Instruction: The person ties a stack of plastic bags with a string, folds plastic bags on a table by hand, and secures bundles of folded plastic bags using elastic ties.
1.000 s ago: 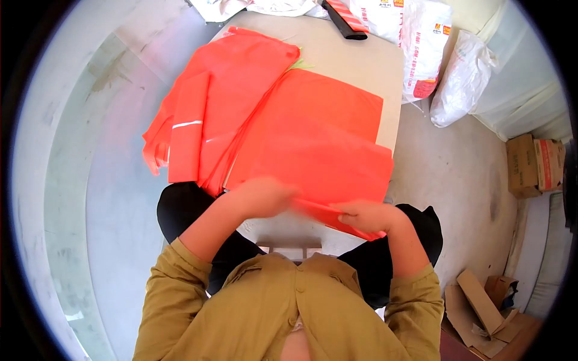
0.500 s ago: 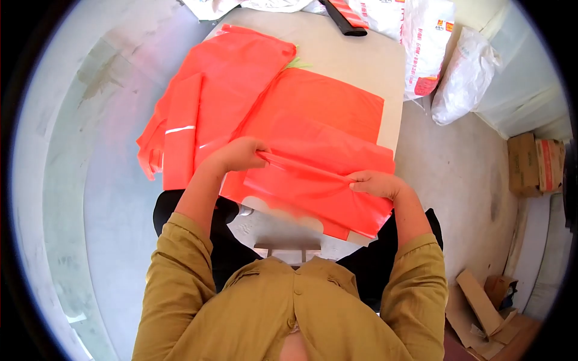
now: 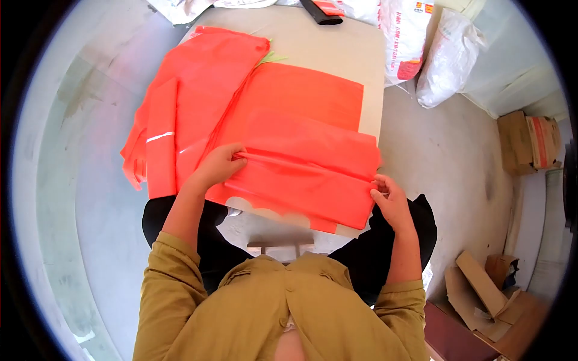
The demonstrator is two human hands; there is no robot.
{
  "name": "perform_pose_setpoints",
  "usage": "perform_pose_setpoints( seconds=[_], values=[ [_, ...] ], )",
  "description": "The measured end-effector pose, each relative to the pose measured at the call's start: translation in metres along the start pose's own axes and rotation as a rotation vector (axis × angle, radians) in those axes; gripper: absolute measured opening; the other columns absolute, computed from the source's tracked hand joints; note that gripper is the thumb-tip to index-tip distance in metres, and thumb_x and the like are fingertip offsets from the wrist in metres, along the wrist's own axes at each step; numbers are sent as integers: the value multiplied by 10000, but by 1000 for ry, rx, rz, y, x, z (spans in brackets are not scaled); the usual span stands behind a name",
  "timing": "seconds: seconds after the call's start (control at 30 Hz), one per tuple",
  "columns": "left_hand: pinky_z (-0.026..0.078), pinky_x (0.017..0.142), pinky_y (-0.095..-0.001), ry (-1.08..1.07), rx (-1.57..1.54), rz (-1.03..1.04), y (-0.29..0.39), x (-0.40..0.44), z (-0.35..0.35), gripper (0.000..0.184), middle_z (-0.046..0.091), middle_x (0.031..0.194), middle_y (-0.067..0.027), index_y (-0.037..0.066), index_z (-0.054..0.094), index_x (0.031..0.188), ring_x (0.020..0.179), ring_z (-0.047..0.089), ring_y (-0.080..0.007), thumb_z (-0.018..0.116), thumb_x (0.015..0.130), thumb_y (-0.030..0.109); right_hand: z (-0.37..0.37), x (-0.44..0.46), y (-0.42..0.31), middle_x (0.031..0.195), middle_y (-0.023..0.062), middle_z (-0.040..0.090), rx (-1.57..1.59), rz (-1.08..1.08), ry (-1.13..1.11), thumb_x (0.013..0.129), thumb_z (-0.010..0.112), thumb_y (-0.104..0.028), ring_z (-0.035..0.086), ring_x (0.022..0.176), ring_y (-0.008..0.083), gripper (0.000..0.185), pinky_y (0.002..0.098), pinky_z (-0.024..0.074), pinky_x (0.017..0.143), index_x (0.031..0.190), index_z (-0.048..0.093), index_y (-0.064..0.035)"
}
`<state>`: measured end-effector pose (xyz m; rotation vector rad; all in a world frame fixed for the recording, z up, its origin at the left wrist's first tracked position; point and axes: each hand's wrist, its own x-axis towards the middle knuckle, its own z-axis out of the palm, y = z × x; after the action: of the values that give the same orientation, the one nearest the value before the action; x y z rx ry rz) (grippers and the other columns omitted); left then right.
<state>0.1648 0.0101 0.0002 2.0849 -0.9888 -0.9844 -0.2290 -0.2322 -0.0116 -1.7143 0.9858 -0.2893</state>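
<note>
A thin orange-red plastic sheet (image 3: 307, 165) lies across the near part of the table, with a raised crease running sideways along it. My left hand (image 3: 221, 165) pinches this crease toward its left end. At the sheet's right edge, my right hand (image 3: 391, 200) has thumb and fingers closed on the plastic. The sheet's near edge has a wavy, scalloped outline, and bare tabletop shows there. More red plastic sheets (image 3: 205, 78) are heaped at the left, beside a narrow folded strip (image 3: 161, 141). Another flat red layer (image 3: 301, 96) extends beyond the sheet in my hands.
The beige tabletop (image 3: 361, 48) shows along the far and right sides. A black roll (image 3: 322, 12) lies at its far edge. White printed sacks (image 3: 404, 39) and a white plastic bag (image 3: 450, 57) stand beyond. Cardboard boxes (image 3: 518, 144) and flattened cardboard (image 3: 478, 289) are at right.
My right hand has moved outward to the sheet's right edge, and the crease is smoother. My left hand still pinches the plastic. The whole view has shifted slightly.
</note>
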Motion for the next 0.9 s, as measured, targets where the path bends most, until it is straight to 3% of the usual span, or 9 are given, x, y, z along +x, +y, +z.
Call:
perform_pose_setpoints(
  seconds=[0.07,0.17,0.27,0.4,0.5,0.6,0.7,0.73,0.9],
  values=[
    [449,607,-287,16,-30,-2,0,-2,2,141,545,706,-27,32,633,1031,653,533,-114,631,950,147,3,-6,20,1157,111,683,148,41,49,929,668,-101,654,1025,198,421,328,529,891,1326,587,14],
    [464,641,-308,71,-16,2,0,-7,6,159,574,740,-49,33,630,1057,684,553,-139,635,962,161,9,-14,26,1306,121,626,330,140,106,1001,584,-141,606,1152,193,456,343,482,991,1431,510,-7],
    [487,691,-339,149,24,32,-2,-10,12,231,615,812,-84,45,615,1121,734,577,-177,658,959,203,29,-27,10,1501,182,455,656,107,182,1087,440,-159,493,1354,249,516,369,398,1139,1549,306,25],
    [505,749,-358,213,105,19,3,-14,18,319,652,923,-121,68,582,1208,817,611,-213,667,956,244,41,-36,2,1594,176,342,702,-17,183,1096,403,-157,354,1474,277,520,390,306,1207,1572,272,5],
    [512,788,-359,260,105,13,5,-18,23,323,658,972,-133,73,576,1227,873,626,-227,657,963,241,44,-36,11,1483,171,481,628,48,415,1053,458,-164,487,1341,241,485,374,394,1117,1499,397,17],
    [514,828,-362,299,43,40,-3,-16,27,306,662,1009,-145,70,580,1230,919,639,-248,643,975,228,40,-40,25,1321,142,587,560,155,380,1012,518,-100,584,1179,215,402,348,475,1009,1393,495,27],
    [516,855,-369,331,14,62,-11,-14,32,289,672,1035,-160,65,586,1230,957,654,-275,627,987,217,41,-42,40,1204,87,622,534,117,305,1005,560,-48,623,998,153,337,316,514,877,1333,518,18],
    [517,862,-371,343,13,67,-12,-14,33,283,677,1042,-165,64,589,1229,969,660,-284,622,992,214,44,-42,36,1059,67,674,576,105,346,989,577,-18,644,907,144,298,295,525,807,1282,554,27],
    [517,879,-385,411,61,125,-18,-10,39,269,685,1057,-189,54,596,1214,1011,670,-317,606,1002,219,42,-28,43,1030,87,688,515,120,329,947,602,-5,660,889,158,274,293,550,788,1217,605,44]
  ],
)
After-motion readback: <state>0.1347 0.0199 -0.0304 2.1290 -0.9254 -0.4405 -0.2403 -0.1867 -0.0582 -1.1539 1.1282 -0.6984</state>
